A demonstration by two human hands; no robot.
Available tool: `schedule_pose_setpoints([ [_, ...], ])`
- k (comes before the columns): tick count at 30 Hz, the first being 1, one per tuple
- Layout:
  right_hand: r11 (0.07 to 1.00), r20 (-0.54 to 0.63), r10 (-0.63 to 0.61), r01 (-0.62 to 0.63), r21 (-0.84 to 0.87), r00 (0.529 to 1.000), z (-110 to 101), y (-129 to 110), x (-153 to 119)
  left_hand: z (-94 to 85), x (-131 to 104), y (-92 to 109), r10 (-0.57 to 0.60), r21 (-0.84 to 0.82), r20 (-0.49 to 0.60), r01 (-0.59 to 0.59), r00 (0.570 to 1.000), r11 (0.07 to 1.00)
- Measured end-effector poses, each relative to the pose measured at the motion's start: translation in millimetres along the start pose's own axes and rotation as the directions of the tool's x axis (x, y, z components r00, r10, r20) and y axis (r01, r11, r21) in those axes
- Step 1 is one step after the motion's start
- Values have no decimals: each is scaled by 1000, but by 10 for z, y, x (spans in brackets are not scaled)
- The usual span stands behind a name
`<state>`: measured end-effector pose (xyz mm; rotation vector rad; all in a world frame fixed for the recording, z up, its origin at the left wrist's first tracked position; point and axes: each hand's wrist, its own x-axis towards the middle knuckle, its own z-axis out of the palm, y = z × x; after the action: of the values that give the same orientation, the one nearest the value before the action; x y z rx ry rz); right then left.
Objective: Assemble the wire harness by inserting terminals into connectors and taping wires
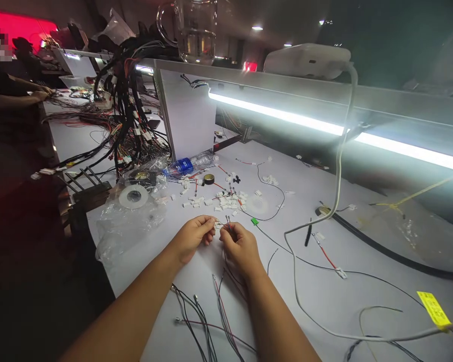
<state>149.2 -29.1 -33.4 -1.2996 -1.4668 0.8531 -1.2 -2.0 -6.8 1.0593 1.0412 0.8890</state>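
Note:
Close together over the white table (147, 274), both my hands are closed in pinches. My left hand (196, 234) holds a small white connector (217, 224) between thumb and forefinger. Thin wires (228, 221) with crimped ends stick up from my right hand (241, 246), which is wrapped round them. One wire end meets or nearly meets the connector; I cannot tell whether it is inside. Below my hands lie loose dark and red wires (200, 314) with metal terminals. Just beyond them is a spread of white connectors (228, 201).
A plastic bottle (183, 166), a tape roll (209, 179) and a plastic bag (128, 229) lie at the back left. A white cable (337, 166) hangs down on the right. A lit tube lamp (279, 111) runs under the shelf. Another person (7, 95) handles wires at the far left.

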Motion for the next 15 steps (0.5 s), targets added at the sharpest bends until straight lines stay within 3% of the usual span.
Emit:
schedule_pose_setpoints([
  [5,1000,9,6,-6,-22,1000,15,24,-3,44,2,-52,-8,-24,64,9,998,1000],
  [9,1000,10,-8,8,-1,1000,33,36,0,64,7,-66,-8,-3,3,8,1000,1000],
  [12,996,-24,-48,49,74,999,14,31,20,36,-3,-21,96,170,-25,-91,995,981],
  [15,990,-46,-81,86,111,996,-17,16,43,-8,-21,26,235,374,15,-223,972,900],
])
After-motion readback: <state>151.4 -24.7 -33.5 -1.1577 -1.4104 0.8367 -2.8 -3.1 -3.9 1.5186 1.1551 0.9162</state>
